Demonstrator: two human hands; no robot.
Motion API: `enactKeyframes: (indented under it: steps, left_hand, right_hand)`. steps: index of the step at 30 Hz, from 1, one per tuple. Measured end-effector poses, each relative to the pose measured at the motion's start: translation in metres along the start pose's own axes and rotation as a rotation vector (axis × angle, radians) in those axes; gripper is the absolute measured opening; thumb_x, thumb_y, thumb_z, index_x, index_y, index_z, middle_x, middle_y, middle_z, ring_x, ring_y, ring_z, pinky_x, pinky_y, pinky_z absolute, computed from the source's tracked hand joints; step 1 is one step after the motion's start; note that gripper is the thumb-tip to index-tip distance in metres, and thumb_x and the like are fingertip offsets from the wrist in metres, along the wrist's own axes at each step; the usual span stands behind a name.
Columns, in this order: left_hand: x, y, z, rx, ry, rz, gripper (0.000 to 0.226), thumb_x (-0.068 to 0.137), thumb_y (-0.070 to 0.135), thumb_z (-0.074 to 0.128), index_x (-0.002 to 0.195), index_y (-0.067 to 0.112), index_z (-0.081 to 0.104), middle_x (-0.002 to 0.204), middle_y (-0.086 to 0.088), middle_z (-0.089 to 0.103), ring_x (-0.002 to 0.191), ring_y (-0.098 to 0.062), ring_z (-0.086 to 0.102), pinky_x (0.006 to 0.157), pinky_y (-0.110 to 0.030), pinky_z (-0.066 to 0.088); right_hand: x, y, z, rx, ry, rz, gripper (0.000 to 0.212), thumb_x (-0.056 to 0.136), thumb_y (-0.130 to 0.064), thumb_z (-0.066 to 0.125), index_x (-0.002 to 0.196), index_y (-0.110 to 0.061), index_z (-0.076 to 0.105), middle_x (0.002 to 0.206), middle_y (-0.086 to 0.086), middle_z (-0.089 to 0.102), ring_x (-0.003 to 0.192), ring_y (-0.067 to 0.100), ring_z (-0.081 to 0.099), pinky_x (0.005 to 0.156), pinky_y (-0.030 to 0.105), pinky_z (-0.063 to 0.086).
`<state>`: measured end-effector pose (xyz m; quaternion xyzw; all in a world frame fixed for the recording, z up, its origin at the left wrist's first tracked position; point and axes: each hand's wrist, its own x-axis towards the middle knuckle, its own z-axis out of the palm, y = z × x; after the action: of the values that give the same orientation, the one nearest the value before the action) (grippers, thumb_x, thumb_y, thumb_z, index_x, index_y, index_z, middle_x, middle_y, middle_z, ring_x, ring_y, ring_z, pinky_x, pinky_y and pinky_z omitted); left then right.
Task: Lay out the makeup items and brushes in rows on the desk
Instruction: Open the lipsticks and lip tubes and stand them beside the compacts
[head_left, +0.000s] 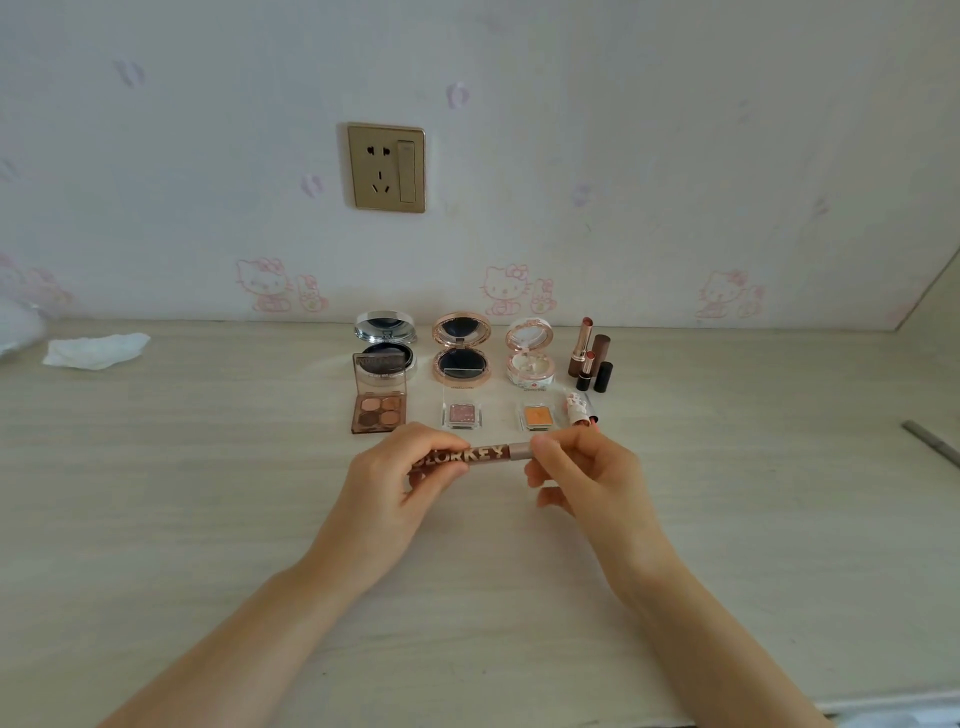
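A brown lip-gloss tube (483, 456) with gold lettering lies level between my hands above the desk (208, 493). My left hand (405, 478) grips its body; my right hand (582, 467) pinches its pale cap end. Behind them three open compacts stand in a row: silver (385, 345), rose-gold (461, 349) and white-pink (530, 358). In front of those lie an open four-pan eyeshadow palette (379, 400), a pink single shadow (461, 414) and an orange single shadow (538, 415). Open lipsticks (589, 358) stand at the right, with a patterned tube (579, 408) lying below them.
A crumpled white tissue (96, 351) lies at the back left. A grey pencil-like stick (932, 441) lies near the right edge. A gold wall socket (386, 167) sits above the compacts. The desk's front edge runs along the bottom right.
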<state>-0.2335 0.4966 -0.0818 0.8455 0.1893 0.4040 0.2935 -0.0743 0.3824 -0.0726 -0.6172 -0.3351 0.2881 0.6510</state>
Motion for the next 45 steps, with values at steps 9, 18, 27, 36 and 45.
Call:
enactKeyframes:
  steps: [9, 18, 27, 36, 45]
  left_hand:
    - [-0.0004, -0.0006, 0.0015, 0.03, -0.031, 0.021, 0.016, 0.084, 0.021, 0.068, 0.1, 0.019, 0.07, 0.091, 0.012, 0.065, 0.083, -0.01, 0.061, 0.072, -0.025, 0.048]
    - [-0.0012, -0.0034, 0.0013, -0.025, -0.004, -0.025, 0.019, 0.083, 0.028, 0.066, 0.102, 0.025, 0.065, 0.094, 0.017, 0.065, 0.089, -0.004, 0.063, 0.076, -0.017, 0.048]
    - [-0.0021, -0.0031, 0.0016, -0.035, -0.043, 0.011, 0.011, 0.087, 0.028, 0.064, 0.096, 0.031, 0.059, 0.09, 0.016, 0.062, 0.085, -0.009, 0.062, 0.074, -0.021, 0.048]
    - [-0.0022, -0.0049, 0.0019, -0.03, -0.022, 0.042, 0.01, 0.087, 0.029, 0.063, 0.096, 0.032, 0.058, 0.09, 0.016, 0.06, 0.084, -0.011, 0.061, 0.073, -0.019, 0.047]
    - [-0.0019, -0.0047, 0.0022, -0.031, -0.009, 0.044, 0.01, 0.086, 0.032, 0.061, 0.096, 0.029, 0.059, 0.089, 0.015, 0.06, 0.084, -0.011, 0.061, 0.072, -0.02, 0.047]
  right_hand:
    - [-0.0001, -0.0024, -0.0009, 0.062, -0.003, 0.057, 0.017, 0.085, -0.025, 0.068, 0.097, -0.014, 0.066, 0.09, 0.005, 0.07, 0.078, 0.016, 0.064, 0.062, 0.028, 0.048]
    - [-0.0002, -0.0014, -0.0018, 0.112, -0.036, -0.019, 0.022, 0.084, 0.002, 0.064, 0.101, -0.012, 0.063, 0.091, 0.01, 0.068, 0.075, 0.014, 0.062, 0.066, 0.025, 0.052]
    - [0.0005, -0.0008, -0.0018, 0.149, 0.009, -0.02, 0.014, 0.083, -0.005, 0.068, 0.097, -0.008, 0.065, 0.08, 0.006, 0.069, 0.069, 0.015, 0.062, 0.063, 0.023, 0.052]
    - [0.0006, -0.0017, -0.0019, 0.191, 0.042, -0.004, 0.012, 0.084, -0.014, 0.068, 0.093, -0.006, 0.067, 0.083, 0.01, 0.07, 0.078, 0.02, 0.067, 0.067, 0.025, 0.055]
    - [-0.0003, -0.0029, -0.0009, 0.246, 0.025, -0.012, 0.013, 0.086, -0.009, 0.065, 0.098, -0.006, 0.068, 0.098, 0.012, 0.071, 0.091, 0.022, 0.069, 0.074, 0.028, 0.056]
